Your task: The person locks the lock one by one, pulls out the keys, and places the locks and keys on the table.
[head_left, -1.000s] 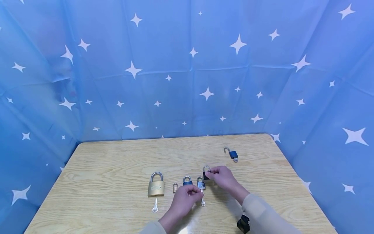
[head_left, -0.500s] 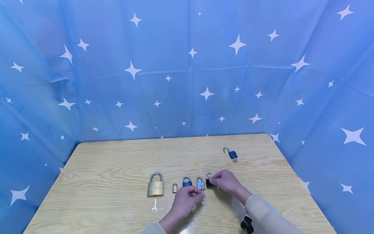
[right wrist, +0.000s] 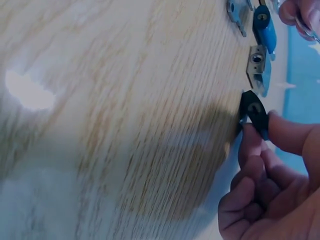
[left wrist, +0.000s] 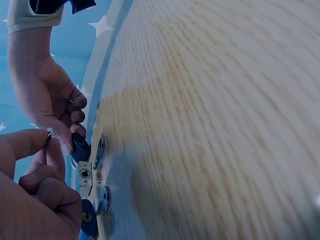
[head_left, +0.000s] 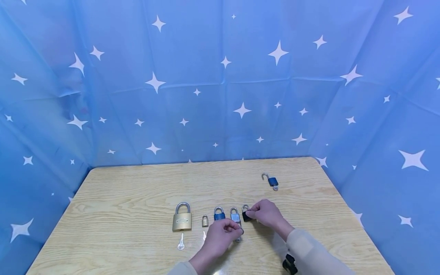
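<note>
My right hand pinches a black padlock between thumb and fingers, at the right end of a row of padlocks. Just left of it lies a silver padlock, then a blue padlock partly behind my left hand. The left thumb and forefinger pinch a small metal piece, mostly hidden by the fingertips; it looks like a key. Below the silver padlock a key lies on the table, partly covered by the left hand. The black padlock's keyhole side shows in the right wrist view.
A large brass padlock with a key below it lies at the left. Beside it is a tiny brass padlock with its own key. An unlocked blue padlock with a key in it lies farther back on the wooden table.
The right hand has brought the black padlock nearer to me, level with the row beside the silver one. My left hand has shifted slightly right, still pinching the small metal piece.
</note>
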`<state>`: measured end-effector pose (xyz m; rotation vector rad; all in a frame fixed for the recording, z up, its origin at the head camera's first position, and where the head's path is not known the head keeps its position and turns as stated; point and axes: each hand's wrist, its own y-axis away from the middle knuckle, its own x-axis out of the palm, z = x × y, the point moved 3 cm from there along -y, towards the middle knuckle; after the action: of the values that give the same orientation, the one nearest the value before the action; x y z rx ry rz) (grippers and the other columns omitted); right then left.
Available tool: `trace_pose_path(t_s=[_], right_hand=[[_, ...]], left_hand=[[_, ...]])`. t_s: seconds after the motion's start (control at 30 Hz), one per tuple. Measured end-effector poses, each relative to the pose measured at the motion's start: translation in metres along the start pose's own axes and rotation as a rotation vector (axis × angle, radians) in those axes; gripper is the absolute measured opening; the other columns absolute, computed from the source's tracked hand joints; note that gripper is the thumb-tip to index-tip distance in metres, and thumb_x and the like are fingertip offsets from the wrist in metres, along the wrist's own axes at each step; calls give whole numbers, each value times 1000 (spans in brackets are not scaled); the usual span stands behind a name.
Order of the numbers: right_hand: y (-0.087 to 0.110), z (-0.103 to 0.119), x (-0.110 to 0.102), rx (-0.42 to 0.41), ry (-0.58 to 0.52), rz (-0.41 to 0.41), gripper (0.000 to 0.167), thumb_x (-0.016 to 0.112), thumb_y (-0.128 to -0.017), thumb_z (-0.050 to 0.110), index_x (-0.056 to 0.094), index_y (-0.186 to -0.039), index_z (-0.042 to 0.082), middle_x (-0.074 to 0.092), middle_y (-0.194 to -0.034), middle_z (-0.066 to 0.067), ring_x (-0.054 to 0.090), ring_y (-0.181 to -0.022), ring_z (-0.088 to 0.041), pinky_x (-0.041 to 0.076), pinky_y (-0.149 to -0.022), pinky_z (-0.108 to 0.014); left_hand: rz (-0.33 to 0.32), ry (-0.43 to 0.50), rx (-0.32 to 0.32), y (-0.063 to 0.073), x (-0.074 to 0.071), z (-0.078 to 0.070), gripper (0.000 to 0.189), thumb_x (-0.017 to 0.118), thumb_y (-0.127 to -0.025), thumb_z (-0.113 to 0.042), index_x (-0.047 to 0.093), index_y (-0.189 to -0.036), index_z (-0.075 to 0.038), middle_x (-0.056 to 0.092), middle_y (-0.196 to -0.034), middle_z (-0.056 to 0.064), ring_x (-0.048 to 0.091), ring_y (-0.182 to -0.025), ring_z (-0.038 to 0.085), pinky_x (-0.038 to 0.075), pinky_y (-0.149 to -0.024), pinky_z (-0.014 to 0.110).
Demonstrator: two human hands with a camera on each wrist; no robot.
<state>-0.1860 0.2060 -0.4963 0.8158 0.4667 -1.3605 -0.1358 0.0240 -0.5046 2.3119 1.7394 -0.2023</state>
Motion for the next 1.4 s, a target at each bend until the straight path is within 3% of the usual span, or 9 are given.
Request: trace_pose_path(t_s=[0.1,0.33,0.8,1.03,1.17,1.4], right_hand=[[3,1,-2,-9,28,-13,45,71,-87,28,49,-51,13,39,-46,6,31,-45,-9,22,-46,-23],[4,-2,-5,10,86,-32,40,73,-85,32,58,-55,10,39,-47,8,32,-46,-9,22,-47,-23],[6,-6,-5,18,91,-60,32,74,-84,31,63,-61,11,49,-54,6,39,-51,-11,28,-50,-25],[6,-7,-8,24,74,-77,30,70,-88,34,64,-68,12,55,-60,4,44,-54,-12,32,-52,-26],[6,-7,-12,33,49,-88,30,65,-91,36,64,-73,12,58,-62,1,46,-54,-13,35,-52,-26],[6,-8,-19,32,43,-92,34,59,-95,37,63,-73,11,57,-60,0,48,-53,-13,35,-52,-27]], left_hand=[[2,-17,-3,0,2,-1,10,75,-82,-21,71,-83,-11,63,-73,-5,53,-64,2,42,-56,19],[21,-53,-28,-1,7,-1,12,76,-82,-24,71,-80,-14,63,-67,-7,52,-52,5,40,-48,22],[-71,-370,22,-3,20,-5,16,77,-78,-32,71,-65,-24,62,-59,-17,50,-56,0,37,-50,22],[-96,-476,18,-3,26,-9,20,74,-78,-30,68,-60,-24,60,-60,-14,48,-53,5,35,-48,26],[-98,-526,22,-5,30,-9,27,73,-79,-29,62,-55,-23,54,-54,-14,45,-50,5,33,-47,25],[-64,-571,12,-12,39,-11,53,70,-83,-30,37,-42,-23,27,-37,-15,33,-39,6,28,-43,25]])
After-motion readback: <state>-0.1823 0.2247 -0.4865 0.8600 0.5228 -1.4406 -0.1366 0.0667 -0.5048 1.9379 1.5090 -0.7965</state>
